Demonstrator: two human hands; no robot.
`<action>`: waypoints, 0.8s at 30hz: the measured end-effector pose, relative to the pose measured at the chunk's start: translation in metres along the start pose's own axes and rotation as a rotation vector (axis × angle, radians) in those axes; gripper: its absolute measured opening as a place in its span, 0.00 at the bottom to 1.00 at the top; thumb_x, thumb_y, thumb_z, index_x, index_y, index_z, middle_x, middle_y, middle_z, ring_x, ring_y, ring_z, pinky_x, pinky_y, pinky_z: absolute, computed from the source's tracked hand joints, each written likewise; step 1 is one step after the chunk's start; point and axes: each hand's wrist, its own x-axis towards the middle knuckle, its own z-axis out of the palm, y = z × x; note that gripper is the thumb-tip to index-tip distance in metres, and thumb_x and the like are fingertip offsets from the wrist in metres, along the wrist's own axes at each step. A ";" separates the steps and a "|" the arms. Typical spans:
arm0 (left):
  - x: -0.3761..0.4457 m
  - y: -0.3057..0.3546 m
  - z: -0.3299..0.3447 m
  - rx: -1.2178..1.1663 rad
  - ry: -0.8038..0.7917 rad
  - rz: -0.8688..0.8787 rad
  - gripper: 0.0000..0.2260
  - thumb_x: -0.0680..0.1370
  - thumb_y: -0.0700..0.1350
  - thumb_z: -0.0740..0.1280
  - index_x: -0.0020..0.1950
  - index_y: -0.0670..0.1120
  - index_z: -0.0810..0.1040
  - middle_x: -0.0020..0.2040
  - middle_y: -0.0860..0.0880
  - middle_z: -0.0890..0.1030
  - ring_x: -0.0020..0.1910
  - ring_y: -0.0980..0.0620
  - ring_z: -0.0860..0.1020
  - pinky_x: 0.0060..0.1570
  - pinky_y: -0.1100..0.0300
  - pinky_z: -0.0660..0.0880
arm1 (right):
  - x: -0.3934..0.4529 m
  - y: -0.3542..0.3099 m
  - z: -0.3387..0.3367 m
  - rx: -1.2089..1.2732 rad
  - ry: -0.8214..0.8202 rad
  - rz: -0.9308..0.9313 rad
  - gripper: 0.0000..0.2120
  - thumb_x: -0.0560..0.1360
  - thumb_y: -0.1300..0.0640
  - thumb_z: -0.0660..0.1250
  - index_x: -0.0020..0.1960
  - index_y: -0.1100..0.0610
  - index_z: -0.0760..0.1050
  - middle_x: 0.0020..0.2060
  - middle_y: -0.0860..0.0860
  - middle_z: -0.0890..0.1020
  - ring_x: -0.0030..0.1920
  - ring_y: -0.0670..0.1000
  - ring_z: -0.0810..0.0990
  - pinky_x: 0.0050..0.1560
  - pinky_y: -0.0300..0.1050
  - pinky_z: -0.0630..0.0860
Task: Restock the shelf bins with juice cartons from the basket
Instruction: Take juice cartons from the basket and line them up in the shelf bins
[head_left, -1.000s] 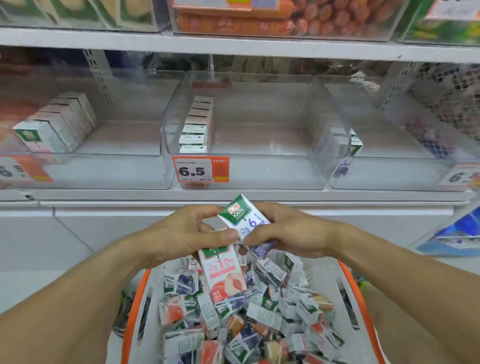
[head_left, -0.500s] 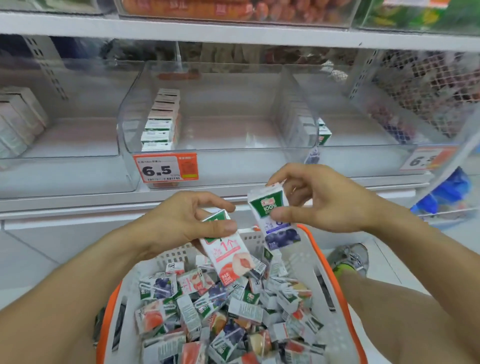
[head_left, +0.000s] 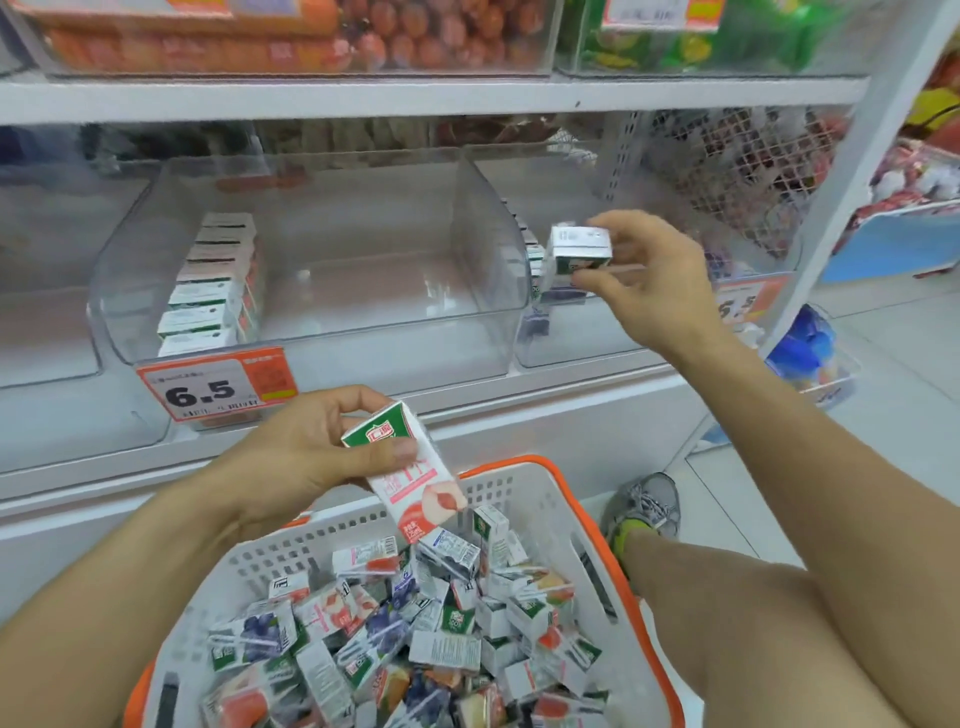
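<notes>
White shelf (head_left: 519, 402) carries clear bins (head_left: 395, 332) side by side; middle bin left of right grip (head_left: 597, 260) has carton row (head_left: 208, 291).

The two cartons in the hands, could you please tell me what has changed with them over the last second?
The right hand carried the blueberry carton up and away from the left hand, to the right-hand bin. The left hand still holds the peach carton over the basket.
</notes>
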 end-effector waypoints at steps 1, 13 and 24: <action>-0.001 0.000 -0.001 0.005 -0.031 0.004 0.29 0.54 0.53 0.85 0.47 0.41 0.81 0.45 0.35 0.84 0.42 0.43 0.84 0.44 0.56 0.82 | 0.002 0.001 0.003 -0.032 -0.025 0.012 0.21 0.70 0.60 0.77 0.61 0.53 0.78 0.51 0.49 0.80 0.47 0.47 0.81 0.50 0.41 0.80; -0.002 -0.005 -0.001 0.024 -0.050 -0.026 0.26 0.58 0.49 0.83 0.49 0.39 0.80 0.46 0.35 0.84 0.43 0.42 0.85 0.41 0.58 0.81 | 0.000 0.001 0.015 -0.129 -0.167 0.076 0.13 0.78 0.52 0.69 0.62 0.51 0.75 0.51 0.50 0.77 0.44 0.50 0.81 0.47 0.42 0.74; 0.002 -0.005 0.007 0.000 0.007 -0.062 0.41 0.50 0.58 0.85 0.53 0.35 0.77 0.45 0.36 0.85 0.43 0.43 0.85 0.38 0.59 0.81 | -0.002 -0.002 0.016 -0.234 -0.310 0.085 0.12 0.82 0.51 0.62 0.56 0.55 0.82 0.49 0.52 0.86 0.48 0.52 0.82 0.53 0.45 0.76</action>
